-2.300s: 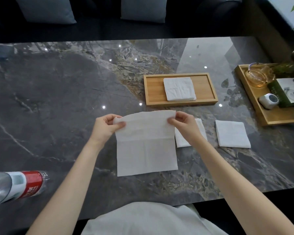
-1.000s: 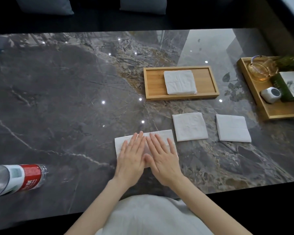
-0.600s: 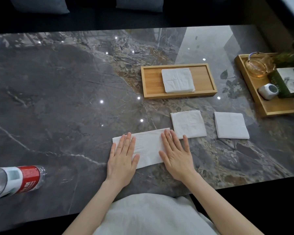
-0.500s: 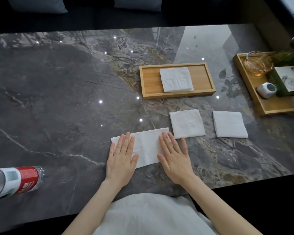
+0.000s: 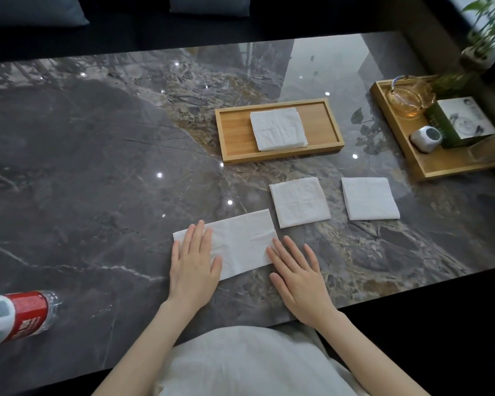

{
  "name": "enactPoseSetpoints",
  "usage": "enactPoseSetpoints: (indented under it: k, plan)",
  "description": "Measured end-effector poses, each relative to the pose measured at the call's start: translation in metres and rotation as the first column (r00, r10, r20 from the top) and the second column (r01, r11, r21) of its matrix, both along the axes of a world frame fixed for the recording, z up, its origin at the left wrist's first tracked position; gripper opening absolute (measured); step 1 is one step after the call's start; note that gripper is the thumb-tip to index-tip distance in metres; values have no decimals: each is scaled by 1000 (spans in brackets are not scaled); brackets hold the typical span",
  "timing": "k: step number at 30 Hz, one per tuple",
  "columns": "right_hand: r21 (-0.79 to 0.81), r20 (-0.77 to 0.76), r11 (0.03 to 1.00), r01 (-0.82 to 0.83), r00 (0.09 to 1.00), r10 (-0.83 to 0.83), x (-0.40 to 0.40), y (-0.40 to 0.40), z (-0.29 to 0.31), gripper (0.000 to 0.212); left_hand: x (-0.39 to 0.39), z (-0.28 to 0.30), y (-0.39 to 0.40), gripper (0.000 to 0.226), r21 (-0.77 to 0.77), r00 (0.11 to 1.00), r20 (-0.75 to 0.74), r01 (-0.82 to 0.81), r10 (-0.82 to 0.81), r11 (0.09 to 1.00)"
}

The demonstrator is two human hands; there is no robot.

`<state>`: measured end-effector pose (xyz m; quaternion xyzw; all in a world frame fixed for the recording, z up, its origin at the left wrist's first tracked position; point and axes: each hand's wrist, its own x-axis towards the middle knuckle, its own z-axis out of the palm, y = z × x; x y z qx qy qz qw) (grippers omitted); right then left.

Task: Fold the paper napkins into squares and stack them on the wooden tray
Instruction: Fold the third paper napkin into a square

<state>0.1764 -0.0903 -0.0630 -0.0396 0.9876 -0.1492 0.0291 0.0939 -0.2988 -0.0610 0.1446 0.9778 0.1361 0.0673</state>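
Head | left hand (image 5: 193, 268) flat, hiding napkin (image 5: 240, 242) end | right hand (image 5: 297, 274) flat | bottle (image 5: 15, 317) cropped

We are in a living room or lounge: our low marble table (image 5: 97, 167) faces a dark sofa with cushions (image 5: 209, 4). A side tray (image 5: 429, 167) bears a glass teapot (image 5: 409, 97) and tea box (image 5: 460, 121), beside a houseplant (image 5: 486, 32).
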Motion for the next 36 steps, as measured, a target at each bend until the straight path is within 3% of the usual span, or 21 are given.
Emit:
enactPoseSetpoints:
  k: [3, 6, 9, 14, 20, 22, 25, 27, 31, 33, 36]
  plan:
    - [-129, -166, 983, 133, 974, -153, -10, -6, 3, 34, -17, 23, 22, 46, 99, 999, -26, -31, 34, 995]
    - [-168, -243, 923, 345, 893, -378, -16, -12, 8, 23, -36, 35, 53, 31, 249, 997, -47, 71, -61, 966]
    - [-138, -170, 876, 463, 860, -481, -20, -18, 9, 26, -50, 33, 81, 21, 260, 984, -28, 177, -176, 949]
    - [-184, -114, 845, 503, 843, -526, -21, -23, 8, 23, -64, 18, 102, 23, 89, 979, -8, 202, -202, 975]
    - [-304, -14, 807, 506, 845, -535, -31, -23, 14, 8, -69, 19, 91, 15, 235, 982, 113, 125, -155, 964]
    - [-461, 105, 706, 537, 823, -558, -37, -19, 23, 7, -72, 25, 83, 13, 340, 976, 192, 31, -101, 940]
    - [-687, 347, 394, 610, 752, -560, -54, -12, 40, 13, -80, 43, 71, 11, 529, 940, 340, -169, -25, 831]
    - [-756, 412, 254, 603, 741, -530, -68, -8, 52, 15, -86, 56, 64, 8, 606, 927, 376, -244, -3, 758]
    - [-838, 392, 192, 511, 808, -440, -95, 1, 85, 19, -100, 86, 54, 17, 751, 904, 428, -350, -9, 560]
    - [-866, 352, 195, 460, 839, -416, -106, 5, 104, 24, -104, 105, 49, 11, 797, 915, 403, -336, -27, 502]
    - [-917, 298, 151, 369, 887, -353, -112, 9, 130, 13, -105, 133, 44, 14, 873, 938, 341, -292, -59, 391]
